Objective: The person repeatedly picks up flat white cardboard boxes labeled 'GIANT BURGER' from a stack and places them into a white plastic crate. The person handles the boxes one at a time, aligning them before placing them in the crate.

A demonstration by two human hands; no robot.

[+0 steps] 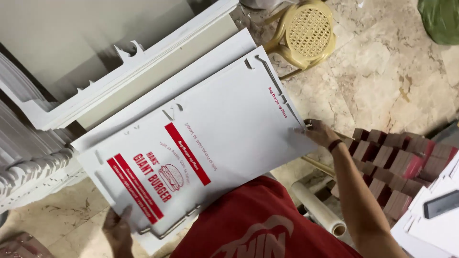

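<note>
A flat white die-cut cardboard sheet (224,119) with red stripes and a red burger drawing lies on top of a stack of like sheets. My left hand (118,229) grips the sheet's near left corner, thumb on top. Stretched out to the right, my right hand (319,132) pinches the sheet's far right edge with its fingertips. A dark band sits on that wrist. My red shirt (258,224) shows below the sheet.
More stacks of white sheets (95,91) fill the left and top left. A yellow plastic stool (306,31) stands on the marble floor. Folded red-and-brown boxes (397,167) are stacked at right, beside a roll of clear film (318,208) and a dark phone (440,204).
</note>
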